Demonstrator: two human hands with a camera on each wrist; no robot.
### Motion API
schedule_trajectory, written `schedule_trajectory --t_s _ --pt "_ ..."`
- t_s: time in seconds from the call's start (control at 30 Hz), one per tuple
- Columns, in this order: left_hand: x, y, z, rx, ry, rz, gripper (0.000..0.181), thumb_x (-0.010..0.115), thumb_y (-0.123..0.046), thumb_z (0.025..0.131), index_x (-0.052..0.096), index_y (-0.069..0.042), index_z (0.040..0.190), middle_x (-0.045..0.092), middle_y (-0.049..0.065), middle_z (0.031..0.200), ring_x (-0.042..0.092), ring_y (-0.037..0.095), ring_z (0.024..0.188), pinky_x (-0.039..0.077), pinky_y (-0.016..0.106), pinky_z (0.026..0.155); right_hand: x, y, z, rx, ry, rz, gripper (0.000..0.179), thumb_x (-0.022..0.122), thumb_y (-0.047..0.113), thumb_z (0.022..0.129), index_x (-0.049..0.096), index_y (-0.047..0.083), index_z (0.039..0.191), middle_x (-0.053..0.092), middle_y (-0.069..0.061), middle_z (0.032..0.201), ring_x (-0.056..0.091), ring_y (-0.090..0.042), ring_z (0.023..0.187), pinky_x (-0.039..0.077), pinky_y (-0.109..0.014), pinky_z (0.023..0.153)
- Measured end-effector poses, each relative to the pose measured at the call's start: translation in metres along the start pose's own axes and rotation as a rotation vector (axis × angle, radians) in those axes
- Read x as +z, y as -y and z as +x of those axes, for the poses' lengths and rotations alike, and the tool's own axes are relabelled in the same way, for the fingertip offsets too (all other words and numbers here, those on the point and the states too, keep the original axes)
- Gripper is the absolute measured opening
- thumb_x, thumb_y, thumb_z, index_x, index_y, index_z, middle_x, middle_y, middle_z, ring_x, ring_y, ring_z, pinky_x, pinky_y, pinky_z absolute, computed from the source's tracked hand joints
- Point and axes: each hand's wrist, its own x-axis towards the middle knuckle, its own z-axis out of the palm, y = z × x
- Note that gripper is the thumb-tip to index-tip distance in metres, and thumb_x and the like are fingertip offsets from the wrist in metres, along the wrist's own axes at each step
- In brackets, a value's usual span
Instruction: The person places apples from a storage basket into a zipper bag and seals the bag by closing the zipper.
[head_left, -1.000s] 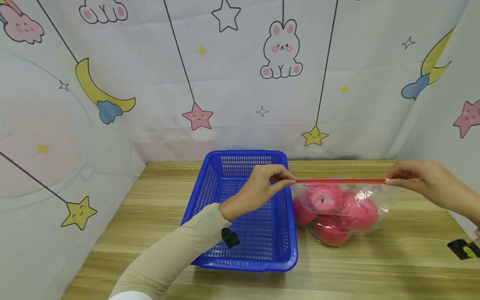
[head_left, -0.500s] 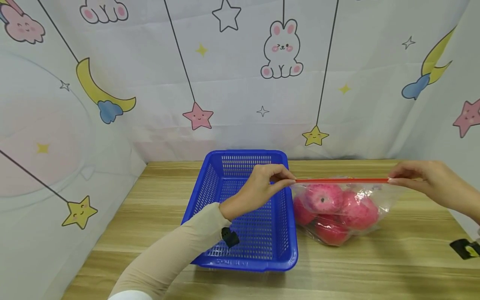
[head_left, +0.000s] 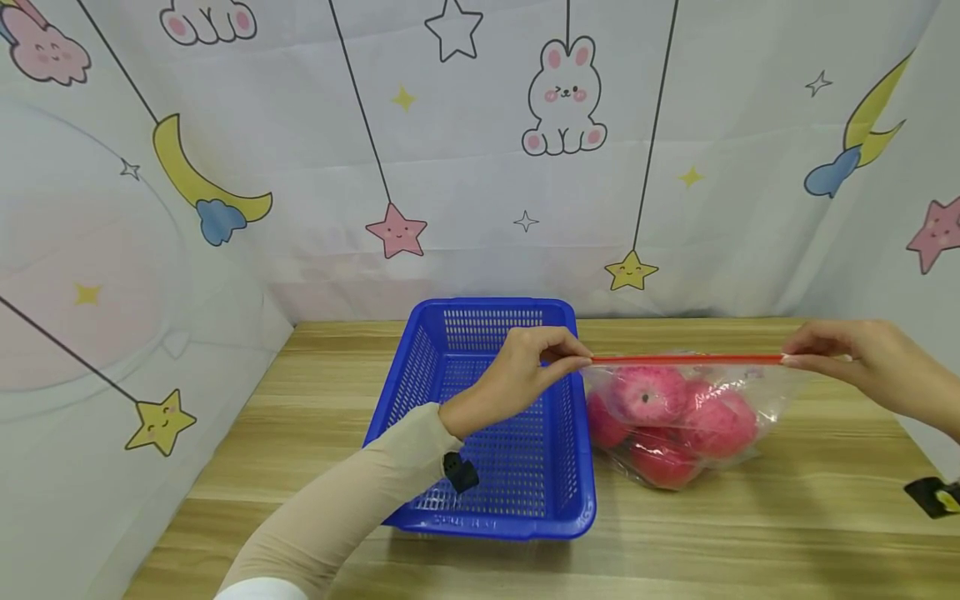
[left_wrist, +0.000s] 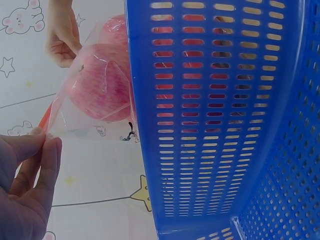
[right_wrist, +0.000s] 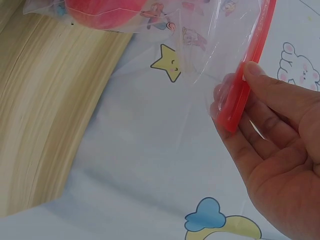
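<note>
A clear zip bag (head_left: 776,390) with a red zip strip (head_left: 686,360) along its top holds several pink-red apples (head_left: 649,395) on the table, right of the blue basket. My left hand (head_left: 517,371) reaches over the basket and pinches the strip's left end between thumb and fingers; the left wrist view shows that pinch beside an apple (left_wrist: 100,82). At the other side my right hand (head_left: 862,362) pinches the strip near its right end. In the right wrist view the thumb lies on the red strip (right_wrist: 255,45), with fingers behind it seen through the plastic. The strip is stretched straight between both hands.
The blue perforated plastic basket (head_left: 585,500) stands upright beside the bag, its inside partly hidden by my left arm. Under both is a wood-grain table (head_left: 750,542). A white cloth backdrop (head_left: 480,158) with cartoon prints hangs behind and at the sides.
My right hand has moved slightly to the right along the red strip, so more of the strip shows between the hands. My left hand and the apples have stayed in place.
</note>
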Motion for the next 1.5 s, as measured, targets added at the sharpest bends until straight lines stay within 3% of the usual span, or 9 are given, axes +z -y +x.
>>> schedule_trajectory --t_s 0.33,0.53,0.8,1.03,1.3,1.5 --pt "0.0002 0.0002 -0.0009 -0.028 0.008 -0.006 0.007 0.067 -0.005 0.094 0.074 -0.005 0.096 0.071 0.002 0.091 0.069 0.016 0.08 0.056 0.021 0.072 -0.0005 -0.0009 -0.0021 0.015 0.007 0.009 0.02 0.08 -0.002 0.079 0.071 0.015 0.085 0.064 0.019 0.075 0.057 0.005 0.068 0.043 -0.008 0.061" --pt "0.0 0.0006 -0.001 -0.016 0.002 -0.001 0.007 0.068 -0.006 0.094 0.074 -0.006 0.096 0.071 0.001 0.091 0.068 0.013 0.079 0.056 0.021 0.072 -0.0022 0.0 -0.0022 0.008 -0.008 -0.003 0.024 0.081 -0.003 0.076 0.07 0.016 0.085 0.064 0.019 0.075 0.057 0.005 0.069 0.043 -0.006 0.062" --pt "0.0001 0.0019 -0.0009 -0.004 0.005 -0.014 0.006 0.068 -0.006 0.094 0.074 -0.005 0.096 0.071 0.002 0.091 0.069 0.021 0.08 0.056 0.021 0.072 -0.0018 -0.0025 -0.0032 -0.007 -0.019 -0.005 0.025 0.082 -0.003 0.075 0.07 0.017 0.084 0.063 0.021 0.074 0.057 0.005 0.069 0.042 -0.005 0.063" --pt "0.0002 0.0005 -0.0007 0.004 -0.003 0.007 0.006 0.069 -0.005 0.093 0.074 -0.005 0.096 0.071 0.002 0.092 0.066 0.006 0.079 0.056 0.021 0.072 -0.0011 -0.0054 -0.0044 -0.011 -0.023 -0.001 0.024 0.082 -0.003 0.075 0.071 0.016 0.085 0.064 0.02 0.075 0.058 0.005 0.07 0.043 -0.005 0.063" --pt "0.0008 0.0013 -0.0012 0.004 -0.005 0.006 0.006 0.068 -0.005 0.094 0.074 -0.005 0.096 0.072 0.002 0.092 0.065 0.003 0.079 0.056 0.021 0.072 -0.0016 -0.0064 -0.0055 -0.01 -0.019 -0.016 0.022 0.082 -0.002 0.076 0.071 0.015 0.085 0.064 0.02 0.075 0.058 0.005 0.07 0.042 -0.005 0.063" --pt "0.0003 0.002 -0.0008 -0.001 -0.001 -0.007 0.006 0.068 -0.005 0.094 0.074 -0.005 0.096 0.071 0.003 0.09 0.069 0.017 0.079 0.056 0.021 0.071 -0.0031 -0.0065 -0.0053 0.002 -0.012 -0.032 0.02 0.081 -0.001 0.077 0.071 0.015 0.085 0.064 0.02 0.075 0.058 0.006 0.07 0.042 -0.005 0.063"
